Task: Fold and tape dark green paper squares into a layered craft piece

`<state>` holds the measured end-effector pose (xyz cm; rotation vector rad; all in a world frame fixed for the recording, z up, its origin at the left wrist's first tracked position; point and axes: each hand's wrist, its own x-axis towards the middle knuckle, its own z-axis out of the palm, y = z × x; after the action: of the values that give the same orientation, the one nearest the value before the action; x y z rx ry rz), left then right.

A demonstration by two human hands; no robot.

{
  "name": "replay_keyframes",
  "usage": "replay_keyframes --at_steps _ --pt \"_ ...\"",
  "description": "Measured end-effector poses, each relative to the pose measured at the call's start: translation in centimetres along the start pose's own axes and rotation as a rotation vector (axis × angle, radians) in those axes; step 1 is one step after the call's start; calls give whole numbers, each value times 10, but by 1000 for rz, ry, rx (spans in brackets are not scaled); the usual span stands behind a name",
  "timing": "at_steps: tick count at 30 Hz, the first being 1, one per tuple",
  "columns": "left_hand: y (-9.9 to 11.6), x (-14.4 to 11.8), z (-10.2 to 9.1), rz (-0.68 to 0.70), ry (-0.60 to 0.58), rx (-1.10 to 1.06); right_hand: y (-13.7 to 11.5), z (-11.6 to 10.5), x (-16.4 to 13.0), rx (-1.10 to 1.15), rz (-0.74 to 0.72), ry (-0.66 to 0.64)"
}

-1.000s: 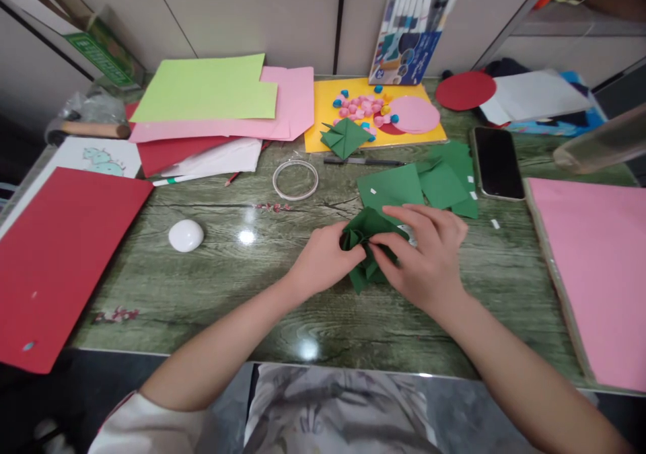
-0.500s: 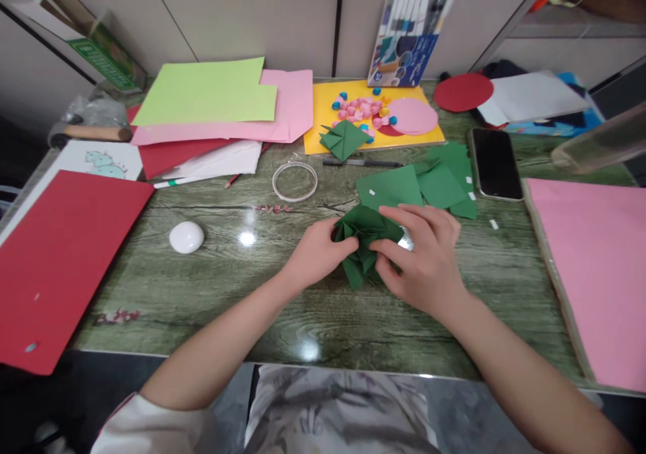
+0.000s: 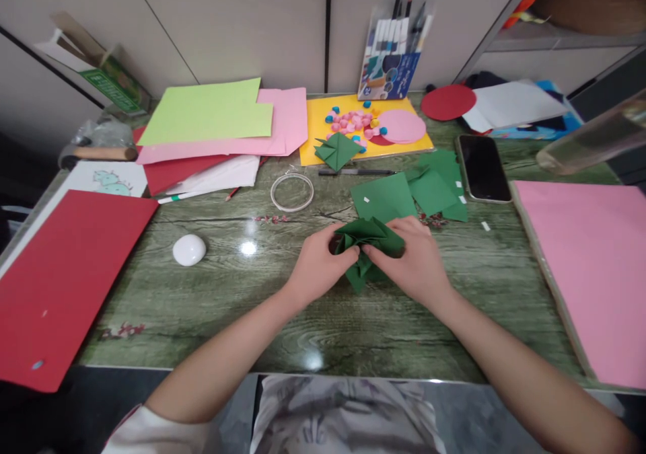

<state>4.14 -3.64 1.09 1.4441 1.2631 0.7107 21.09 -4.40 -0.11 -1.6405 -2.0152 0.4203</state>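
Note:
Between my two hands is a folded piece of dark green paper (image 3: pixel 371 235), with several layered flaps and a point toward me. My left hand (image 3: pixel 323 262) grips its left side, thumb pressed on the middle folds. Its right side is held by my right hand (image 3: pixel 416 259), whose thumb also rests on the inner folds. The fingers behind the paper are partly hidden. Just beyond lie green paper squares (image 3: pixel 386 195). A smaller folded green paper piece (image 3: pixel 338 150) sits at the front edge of a yellow sheet (image 3: pixel 313 124).
A roll of tape (image 3: pixel 291 192) and a white egg-shaped object (image 3: pixel 189 249) lie to the left. A phone (image 3: pixel 483 168) is at right, beside a pink paper stack (image 3: pixel 585 272). Red paper (image 3: pixel 75 266) covers the left side. A marker pack (image 3: pixel 388 70) leans on the wall.
My right hand has shifted from spread fingers over the paper's right part to a grip around its right side, thumb on the inner folds. The view has tilted slightly.

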Motion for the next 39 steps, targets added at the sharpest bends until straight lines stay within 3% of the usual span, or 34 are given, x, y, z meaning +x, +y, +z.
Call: replay_keyframes --at_steps 7,15,25,30,39 --pt "2 -5 2 18 -48 -183 0 1 -2 -48 -68 125" --pt "-2 -3 4 -19 -35 -291 3 -1 -1 -34 -99 107" --pt "-11 3 9 -173 -10 -619 4 -4 -1 -58 -74 100" --pt "-11 2 8 -162 -25 -596 3 -3 -2 -66 -129 176" --pt "-9 -1 5 -1 9 -334 3 -2 -3 -113 -171 242"
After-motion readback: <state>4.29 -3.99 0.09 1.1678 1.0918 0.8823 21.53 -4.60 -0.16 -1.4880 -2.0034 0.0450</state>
